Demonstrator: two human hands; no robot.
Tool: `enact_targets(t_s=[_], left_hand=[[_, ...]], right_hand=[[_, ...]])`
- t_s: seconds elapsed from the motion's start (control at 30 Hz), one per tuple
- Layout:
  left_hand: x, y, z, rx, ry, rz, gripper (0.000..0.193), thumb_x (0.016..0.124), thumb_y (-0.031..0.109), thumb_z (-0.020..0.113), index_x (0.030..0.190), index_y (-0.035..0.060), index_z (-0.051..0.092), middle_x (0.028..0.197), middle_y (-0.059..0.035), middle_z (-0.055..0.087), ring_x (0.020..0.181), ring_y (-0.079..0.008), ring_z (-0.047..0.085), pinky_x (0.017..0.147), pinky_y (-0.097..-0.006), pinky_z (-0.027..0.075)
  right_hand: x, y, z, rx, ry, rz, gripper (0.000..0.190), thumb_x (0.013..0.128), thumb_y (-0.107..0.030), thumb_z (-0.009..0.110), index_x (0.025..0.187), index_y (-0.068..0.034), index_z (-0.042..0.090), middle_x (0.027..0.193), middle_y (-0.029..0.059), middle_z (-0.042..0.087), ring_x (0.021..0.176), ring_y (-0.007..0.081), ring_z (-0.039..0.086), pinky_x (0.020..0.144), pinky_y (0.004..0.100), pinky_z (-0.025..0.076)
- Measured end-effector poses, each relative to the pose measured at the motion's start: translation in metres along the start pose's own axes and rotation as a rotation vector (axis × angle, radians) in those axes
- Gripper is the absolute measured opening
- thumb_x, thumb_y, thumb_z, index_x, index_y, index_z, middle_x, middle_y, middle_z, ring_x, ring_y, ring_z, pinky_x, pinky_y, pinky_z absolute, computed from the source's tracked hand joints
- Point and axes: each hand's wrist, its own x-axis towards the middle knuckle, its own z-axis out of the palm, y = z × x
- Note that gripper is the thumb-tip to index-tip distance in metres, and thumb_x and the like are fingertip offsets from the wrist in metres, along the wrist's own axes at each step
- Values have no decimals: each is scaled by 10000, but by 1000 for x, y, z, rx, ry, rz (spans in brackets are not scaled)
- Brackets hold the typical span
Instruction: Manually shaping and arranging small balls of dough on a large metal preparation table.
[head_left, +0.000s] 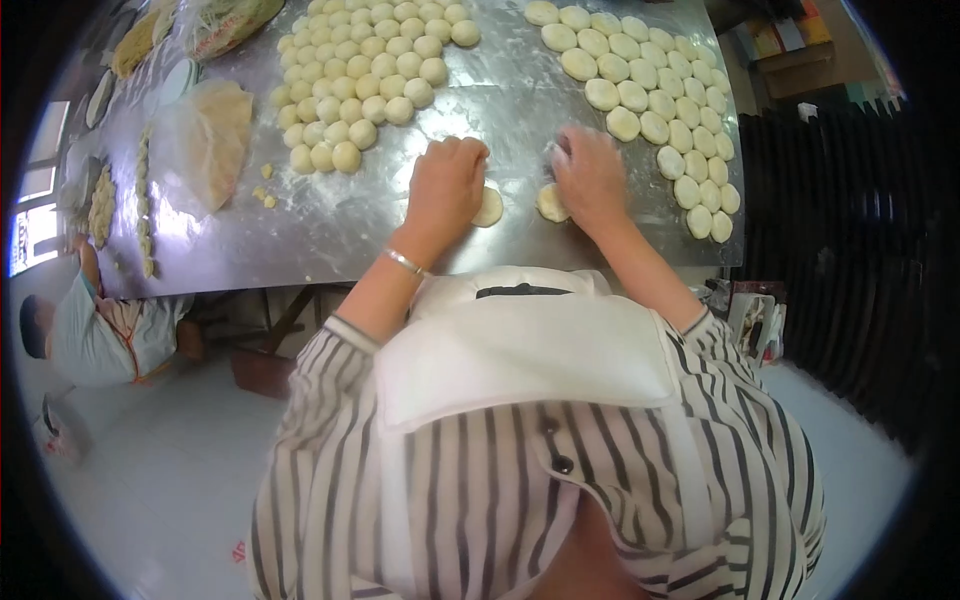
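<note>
On a floured metal tabletop, a flattened dough round lies beside my left hand, whose fingers are curled inward. A second dough round lies partly under my right hand, also curled and slightly blurred. Whether either hand grips anything is hidden by its own fingers. Beyond my left hand, many dough balls sit packed in rows. Flattened dough rounds lie in rows beyond and to the right of my right hand.
Small dough scraps, a plastic bag and a long dough strip lie left on the table. Further left, another person is at the table, near a lumpy dough piece. Stacked dark objects stand beyond the table's right edge.
</note>
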Motion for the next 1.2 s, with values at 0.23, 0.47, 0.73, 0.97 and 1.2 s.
enact_targets(t_s=[0.23,0.47,0.73,0.97,1.2], left_hand=[[15,-9,48,328,103,276,257,937,103,654,1194,114,659,1456,-134,563,1503,-395,437,1194,-681,325],[14,-3,55,344,62,333,397,934,96,647,1329,130,637,1564,-139,509,1541,-424,376,1209,-722,264],[13,-4,48,416,97,285,318,966,147,676,1283,145,650,1497,-78,577,1491,-370,451,1190,-652,320],[-1,22,-17,205,-275,-102,299,900,202,766,1163,76,701,1104,-112,742,1069,-325,689,902,-435,546],[12,13,-29,78,-655,-218,336,809,267,835,1030,44,716,926,-163,734,875,-344,694,803,-437,553]], right_hand=[[10,6,40,-319,128,-225,325,949,-264,708,1252,-151,672,1221,123,676,1269,339,604,1057,576,434],[3,9,45,-341,56,-352,339,990,-237,581,1301,-156,688,1323,96,673,1372,327,563,1141,655,363],[0,5,44,-304,130,-373,331,962,-233,621,1254,-113,718,1308,91,677,1293,316,588,1100,598,411],[-50,7,-12,-61,-178,-158,240,922,-214,729,1106,-59,722,1294,112,690,1169,331,619,943,476,515],[-67,27,-55,396,-323,311,277,820,-86,791,1038,-48,625,1099,156,679,981,379,661,842,481,527]])
